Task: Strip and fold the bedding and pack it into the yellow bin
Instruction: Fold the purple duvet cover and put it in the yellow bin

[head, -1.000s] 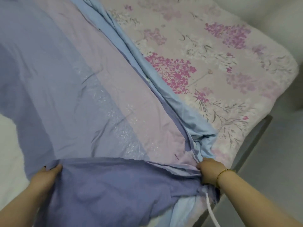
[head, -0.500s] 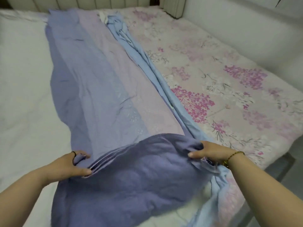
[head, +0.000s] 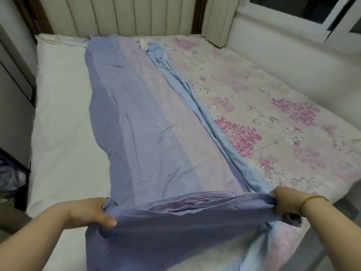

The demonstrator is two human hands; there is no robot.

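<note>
Left hand grips the near left corner of the purple sheet, thumb on top and fingers curled under the fold. Right hand, a bead bracelet at its wrist, pinches the near right corner, and the edge is stretched taut between them. The sheet lies folded in a long strip down the bed, reaching the headboard, with a floral cover just beside it on the right.
</note>
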